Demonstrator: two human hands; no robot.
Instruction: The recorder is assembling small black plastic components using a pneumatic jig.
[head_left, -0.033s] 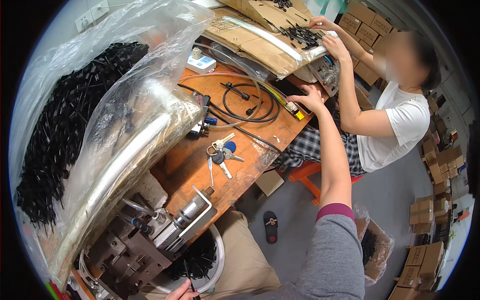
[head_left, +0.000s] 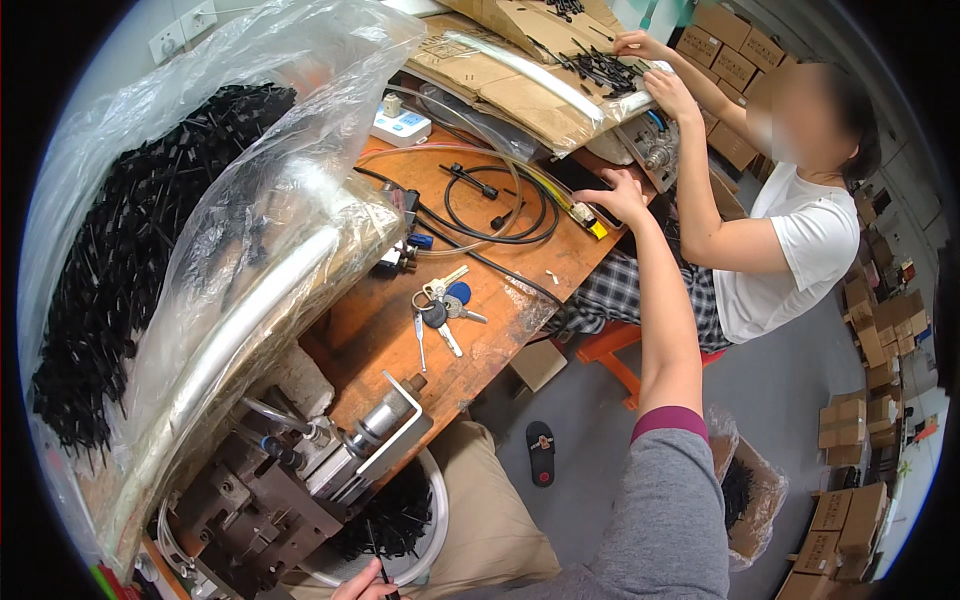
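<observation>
At the lower edge, my left hand (head_left: 366, 584) is partly cut off by the frame. Its fingers are closed on a thin black plastic rod (head_left: 376, 541), which points up over a white tub (head_left: 440, 500) of black plastic parts (head_left: 395, 525). My right arm stretches out to the far table edge. There my right hand (head_left: 622, 197) has thumb and fingers apart, with nothing visible between them. Just below its thumb lies a long yellow tool with a black-marked end (head_left: 597, 228). A metal fixture with a cylinder (head_left: 385, 420) stands beside the tub.
A clear plastic bag (head_left: 300, 200) of black parts fills the left. Keys (head_left: 440, 308), coiled black cable (head_left: 505, 238) and a power strip (head_left: 402, 127) lie on the wooden table (head_left: 385, 345). A co-worker (head_left: 780, 220) at right handles black parts (head_left: 605, 72) on cardboard.
</observation>
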